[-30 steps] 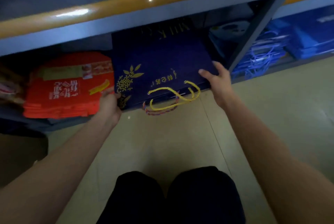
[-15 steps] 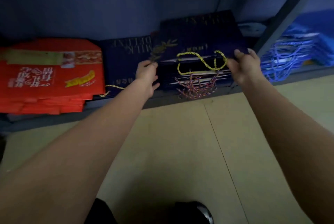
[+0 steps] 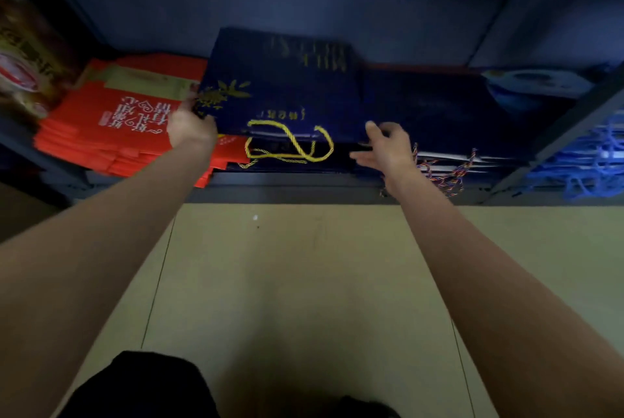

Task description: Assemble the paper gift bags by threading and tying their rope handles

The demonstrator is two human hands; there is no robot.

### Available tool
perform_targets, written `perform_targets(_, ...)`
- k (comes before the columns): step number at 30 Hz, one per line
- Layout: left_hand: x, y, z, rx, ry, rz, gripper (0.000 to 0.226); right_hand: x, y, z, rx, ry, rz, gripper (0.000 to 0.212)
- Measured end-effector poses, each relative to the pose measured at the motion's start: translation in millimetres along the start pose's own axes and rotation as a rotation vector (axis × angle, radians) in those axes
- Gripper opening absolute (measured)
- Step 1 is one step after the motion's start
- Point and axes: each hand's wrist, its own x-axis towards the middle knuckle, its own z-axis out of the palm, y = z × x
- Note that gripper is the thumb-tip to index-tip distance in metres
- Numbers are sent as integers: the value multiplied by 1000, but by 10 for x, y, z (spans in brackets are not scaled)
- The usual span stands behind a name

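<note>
The left hand (image 3: 190, 129) hid its fingertips under the navy bag (image 3: 280, 86), whose gold lettering was too blurred to read.

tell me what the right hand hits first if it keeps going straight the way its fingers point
Probably the right edge of the dark blue bag, where the yellow rope handle hangs. The right hand is open, fingers aimed left and into the shelf; depth is unclear.

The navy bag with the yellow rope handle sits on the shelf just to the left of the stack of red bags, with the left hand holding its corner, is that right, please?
Not quite: the head view shows the navy bag to the right of the stack of red bags, not the left. The rest holds: its yellow rope handle hangs in front, and the left hand holds its corner.
</note>
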Motion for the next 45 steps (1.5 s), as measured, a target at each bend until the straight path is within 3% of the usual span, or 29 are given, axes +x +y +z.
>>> perform_targets(3, -168, -3, 146, 286, -126, -67, 56, 52, 203, -227, -367, 160, -219, 19)
perform_targets(6, -456, 20, 458, 393, -302, 76, 67, 25, 372, -517, -827, 321, -454, 26)
perform_targets(8, -715, 41, 707, 442, -478, 192, 69, -7, 440, -592, -991, 369, -414, 37)
perform_targets(10, -947, 95, 938, 494, -636, 200, 70, -8, 487, -650, -1116, 295, -247, 51)
perform_targets(14, -1055, 180, 1164, 577, -707, 215, 74, 121, 575, -760, -1324, 146, -149, 58)
perform_targets(21, -930, 35, 1325, 742, -684, 358, 73, 263, 651, -673, -1406, 326, -227, 47)
perform_targets(28, -651, -5, 1554, 833, -545, 514, 61, 512, 599, -787, -1299, 286, -427, 43)
perform_targets(31, -594, -107, 1544, 872, -545, 609, 72, 327, 784, -738, -1164, 280, -552, 40)
perform_targets(33, -583, -151, 1516, 927, -564, 663, 75, 297, 796, -657, -1213, 288, -489, 41)
perform_targets(38, -618, 75, 1402, 1019, -658, 577, 82, 523, 515, -616, -1224, 219, -79, 52)
perform_targets(42, -735, 311, 1220, 1027, -662, 596, 70, 413, 411, -647, -1273, 95, 29, 70)
perform_targets(45, -857, 421, 1087, 915, -658, 746, 66, 248, 274, -706, -1217, 151, -28, 70)
